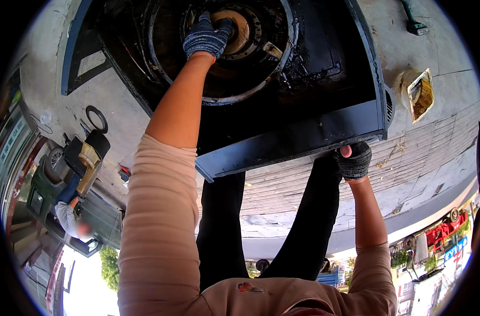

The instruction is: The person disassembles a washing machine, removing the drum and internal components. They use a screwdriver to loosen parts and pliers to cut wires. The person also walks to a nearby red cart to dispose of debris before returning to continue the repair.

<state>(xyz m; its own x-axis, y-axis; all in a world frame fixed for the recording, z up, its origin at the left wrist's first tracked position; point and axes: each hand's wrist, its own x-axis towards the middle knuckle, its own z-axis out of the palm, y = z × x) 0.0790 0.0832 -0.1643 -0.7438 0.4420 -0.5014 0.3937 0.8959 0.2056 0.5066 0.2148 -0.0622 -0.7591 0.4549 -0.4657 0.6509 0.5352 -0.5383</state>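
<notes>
My left hand (205, 39), in a grey knit glove, has its fingers curled on the brass-coloured central hub (236, 30) of a round, greasy recess in a black metal housing (324, 110). A small pale block (272, 50) sits at the recess's right side. My right hand (352, 159), in a dark glove with a bare thumb showing, is closed beside my right thigh, just below the housing's front edge. Whatever that hand may hold is hidden.
A cordless tool (416, 26) and an open, stained container (415, 95) lie on the concrete at right. At left are a black rubber ring (96, 118), assorted parts and another person (68, 216) by a green vehicle (45, 195). A red vehicle (443, 229) stands at lower right.
</notes>
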